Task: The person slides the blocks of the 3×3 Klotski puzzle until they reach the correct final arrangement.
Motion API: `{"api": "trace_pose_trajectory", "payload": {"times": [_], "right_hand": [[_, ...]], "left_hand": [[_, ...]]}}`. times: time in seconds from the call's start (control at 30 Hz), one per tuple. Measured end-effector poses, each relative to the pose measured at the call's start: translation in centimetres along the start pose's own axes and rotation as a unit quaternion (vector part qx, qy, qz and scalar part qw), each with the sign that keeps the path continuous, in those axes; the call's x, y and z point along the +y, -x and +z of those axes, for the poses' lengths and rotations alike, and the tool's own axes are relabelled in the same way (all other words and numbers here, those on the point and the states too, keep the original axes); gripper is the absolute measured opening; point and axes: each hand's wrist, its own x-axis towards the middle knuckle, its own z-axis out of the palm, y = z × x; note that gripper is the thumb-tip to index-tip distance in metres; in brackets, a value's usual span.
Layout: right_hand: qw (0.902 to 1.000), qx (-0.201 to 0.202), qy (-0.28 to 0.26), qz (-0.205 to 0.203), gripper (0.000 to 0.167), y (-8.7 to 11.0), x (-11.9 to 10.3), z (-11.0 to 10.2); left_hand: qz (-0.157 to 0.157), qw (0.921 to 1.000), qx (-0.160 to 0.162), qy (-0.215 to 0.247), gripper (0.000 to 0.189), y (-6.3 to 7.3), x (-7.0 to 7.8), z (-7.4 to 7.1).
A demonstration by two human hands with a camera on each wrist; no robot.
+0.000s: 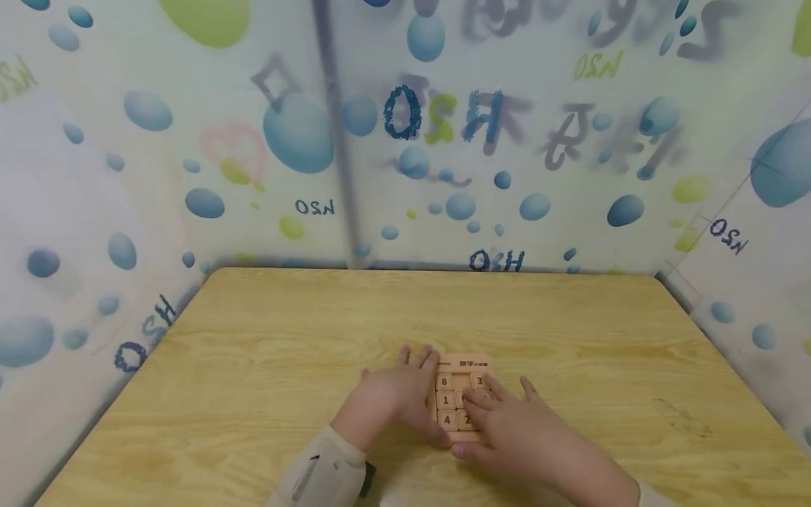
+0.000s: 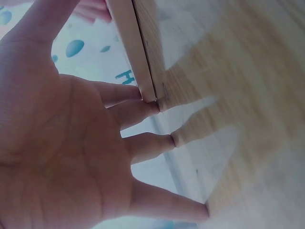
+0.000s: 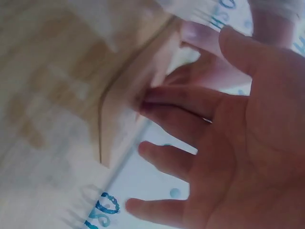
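A wooden sliding number puzzle [image 1: 465, 360] lies flat on the table, its tiles showing 8, 3, 1, 4 and 2, with a gap in the middle of the top row. My left hand [image 1: 402, 396] rests along its left side, thumb by the bottom corner. In the left wrist view, straight fingers touch the table and the corner of the puzzle's edge [image 2: 135, 52]. Two fingers of my right hand [image 1: 516, 426] press on tiles in the middle and right columns, covering some of them. The right wrist view shows those fingers extended over the puzzle [image 3: 116, 124].
The light wooden table [image 1: 285, 317] extends beyond both hands. A pale wall covering [image 1: 380, 190] with blue and green drops and mirrored lettering stands behind it and at both sides. A dark mark [image 1: 681, 417] lies on the tabletop at the right.
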Motion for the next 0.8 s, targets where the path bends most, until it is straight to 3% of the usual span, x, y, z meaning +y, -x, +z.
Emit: {"api": "trace_pose_trajectory", "payload": {"times": [0.17, 0.4, 0.57, 0.8], "right_hand": [[0.9996, 0.020, 0.017, -0.003, 0.078, -0.6, 0.1, 0.0], [0.9991, -0.033, 0.021, -0.013, 0.084, 1.3, -0.5, 0.4], [0.9995, -0.006, 0.028, -0.012, 0.082, 1.2, -0.7, 0.3], [0.9950, -0.027, 0.028, -0.092, 0.079, 1.4, -0.7, 0.6]], "left_hand": [[-0.007, 1.0000, -0.005, 0.005, 0.141, 0.0, 0.0, 0.0], [-0.003, 1.0000, -0.001, 0.005, 0.140, 0.1, 0.1, 0.0], [-0.005, 1.0000, -0.005, 0.005, 0.139, 0.1, 0.2, -0.1], [0.000, 1.0000, -0.004, 0.001, 0.139, 0.3, 0.4, -0.2]]}}
